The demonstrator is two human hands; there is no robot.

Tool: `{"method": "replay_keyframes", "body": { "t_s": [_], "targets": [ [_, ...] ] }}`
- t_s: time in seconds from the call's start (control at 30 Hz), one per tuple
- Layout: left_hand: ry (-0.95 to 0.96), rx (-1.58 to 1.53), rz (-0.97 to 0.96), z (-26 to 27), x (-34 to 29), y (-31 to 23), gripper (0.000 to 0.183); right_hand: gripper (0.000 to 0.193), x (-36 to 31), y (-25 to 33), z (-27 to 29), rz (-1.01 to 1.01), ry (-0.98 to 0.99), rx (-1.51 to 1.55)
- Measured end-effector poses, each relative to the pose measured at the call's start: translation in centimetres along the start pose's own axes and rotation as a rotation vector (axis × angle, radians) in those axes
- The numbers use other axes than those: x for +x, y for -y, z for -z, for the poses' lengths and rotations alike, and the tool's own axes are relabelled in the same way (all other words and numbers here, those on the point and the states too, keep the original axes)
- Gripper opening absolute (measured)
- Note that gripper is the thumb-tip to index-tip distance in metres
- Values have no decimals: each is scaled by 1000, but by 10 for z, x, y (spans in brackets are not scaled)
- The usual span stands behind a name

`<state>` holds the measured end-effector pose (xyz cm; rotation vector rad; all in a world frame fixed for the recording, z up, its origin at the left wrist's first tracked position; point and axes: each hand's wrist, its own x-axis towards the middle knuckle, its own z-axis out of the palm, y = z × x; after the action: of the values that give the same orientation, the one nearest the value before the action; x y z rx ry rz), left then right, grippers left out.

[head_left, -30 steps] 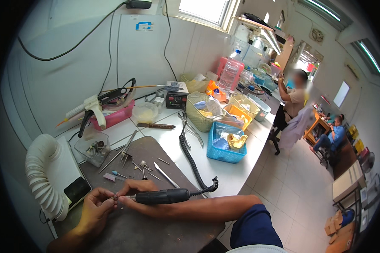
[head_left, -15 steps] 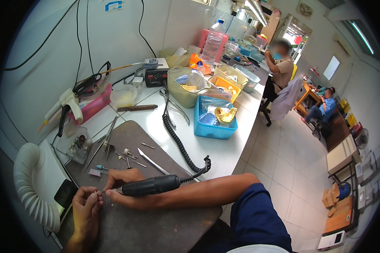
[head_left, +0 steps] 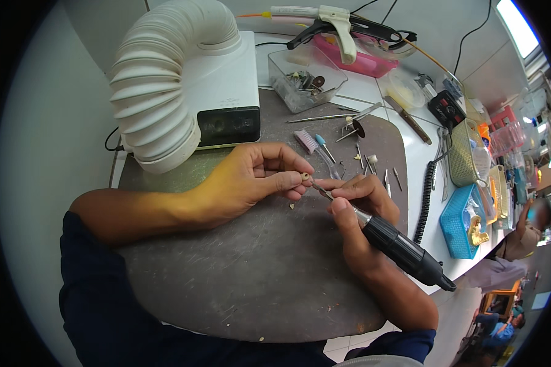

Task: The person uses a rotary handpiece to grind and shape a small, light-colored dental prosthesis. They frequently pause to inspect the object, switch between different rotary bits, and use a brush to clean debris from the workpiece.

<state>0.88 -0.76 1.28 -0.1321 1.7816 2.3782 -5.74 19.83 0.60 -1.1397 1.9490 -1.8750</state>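
Observation:
My left hand (head_left: 242,183) pinches a small cream-coloured tooth crown (head_left: 305,177) between thumb and fingertips. My right hand (head_left: 367,211) is closed round a black rotary handpiece (head_left: 404,249), whose slim metal tip points at the crown. Tip and crown meet or nearly meet; I cannot tell which. Both hands are just above a worn brown work board (head_left: 239,281). Beyond the fingers lie a pink-bristled brush (head_left: 306,141), a blue-tipped bur (head_left: 322,140) and several small metal burs. A cream fragment (head_left: 292,206) lies below the fingertips.
A white ribbed hose (head_left: 156,92) curves from a white box (head_left: 226,79) at the far left. Behind the board stand a clear tray (head_left: 303,101) of small parts and a glue gun (head_left: 337,27). Baskets, including a blue one (head_left: 456,229), line the right; a co-worker (head_left: 523,235) sits beyond.
My view has swung left and down, so the hose, box and both forearms show larger. Both hands keep their grips, with the handpiece tip still at the small piece.

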Motion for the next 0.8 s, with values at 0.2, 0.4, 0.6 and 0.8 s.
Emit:
{"method": "replay_keyframes", "body": {
  "t_s": [0.2, 0.4, 0.6, 0.8],
  "targets": [
    [25, -13, -31, -3, 5, 8, 19, 7, -2, 3, 5, -35, -3, -40],
    [56, -36, -46, -3, 8, 11, 18, 7, 0, 5, 6, -62, -9, -56],
    [80, -23, -46, -1, 6, 10, 17, 13, 1, -1, 1, -29, -36, -54],
    [115, 33, -73, 3, 5, 11, 18, 12, 2, 0, 0, -9, 12, -68]
  ]
}}
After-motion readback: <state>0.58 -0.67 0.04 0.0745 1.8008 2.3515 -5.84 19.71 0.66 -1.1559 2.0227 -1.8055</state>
